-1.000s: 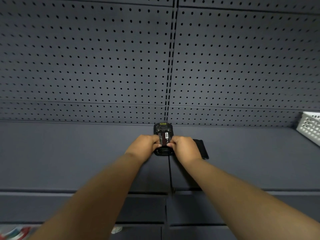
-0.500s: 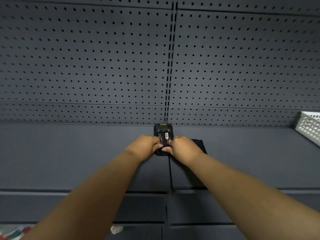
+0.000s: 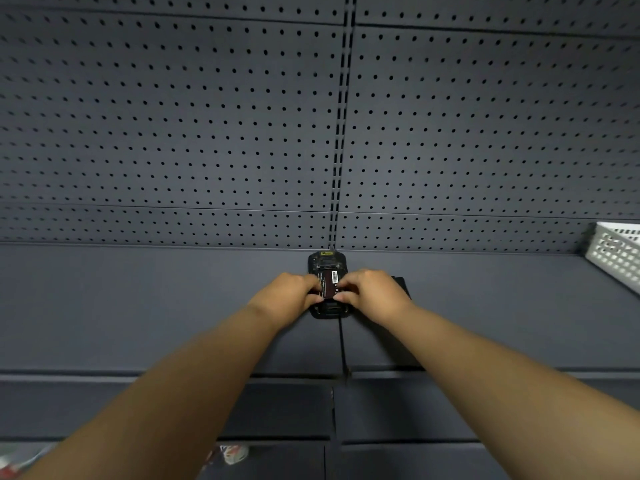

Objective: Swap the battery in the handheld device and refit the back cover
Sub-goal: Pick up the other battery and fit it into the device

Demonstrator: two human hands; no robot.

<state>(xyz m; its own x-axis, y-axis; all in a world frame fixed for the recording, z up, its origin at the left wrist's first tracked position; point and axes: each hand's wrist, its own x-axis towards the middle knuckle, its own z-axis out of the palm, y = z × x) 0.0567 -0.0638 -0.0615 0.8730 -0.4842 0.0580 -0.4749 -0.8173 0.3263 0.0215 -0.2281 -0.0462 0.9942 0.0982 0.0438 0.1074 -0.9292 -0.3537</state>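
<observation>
A black handheld device lies back-up on the dark grey shelf, close to the pegboard wall. Its back is uncovered, and a dark red battery with a white barcode label sits in the bay, slightly askew. My left hand grips the battery's left edge with its fingertips. My right hand pinches the right edge. A flat black piece, probably the back cover, lies on the shelf behind my right hand and is mostly hidden by it.
A white perforated plastic basket stands at the far right of the shelf. A grey pegboard wall rises just behind the device. Below the shelf's front edge lower shelves show, with colourful packaging at the bottom.
Both hands have shifted slightly on the device. The battery now shows more fully and sits askew in the bay. The back cover is more hidden behind my right hand.
</observation>
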